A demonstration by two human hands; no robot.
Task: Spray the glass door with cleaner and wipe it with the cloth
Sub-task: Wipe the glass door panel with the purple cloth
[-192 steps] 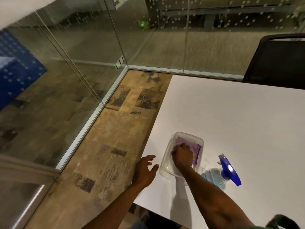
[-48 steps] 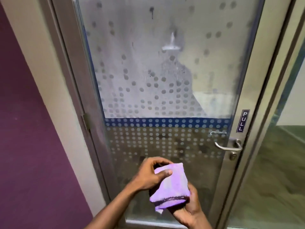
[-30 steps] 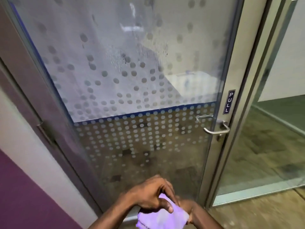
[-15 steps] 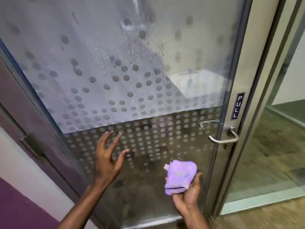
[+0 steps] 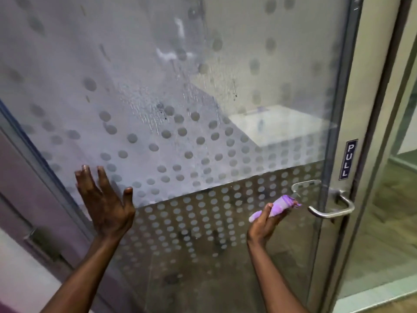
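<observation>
Glass door [image 5: 203, 109] fills frame, spray droplets running mid-pane: spraying looks done, wiping not begun. Left hand [image 5: 106, 202] lower left, fingers spread flat on glass. Right hand [image 5: 267, 219] grips bunched purple cloth [image 5: 281, 205] beside handle [image 5: 329, 208], lower right.

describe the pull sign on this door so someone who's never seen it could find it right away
Start at the glass door with its grey dots and go to its right edge. Just above the metal handle sits the sign, a narrow dark upright plate. It alone carries lettering: white PULL, running vertically.
</observation>
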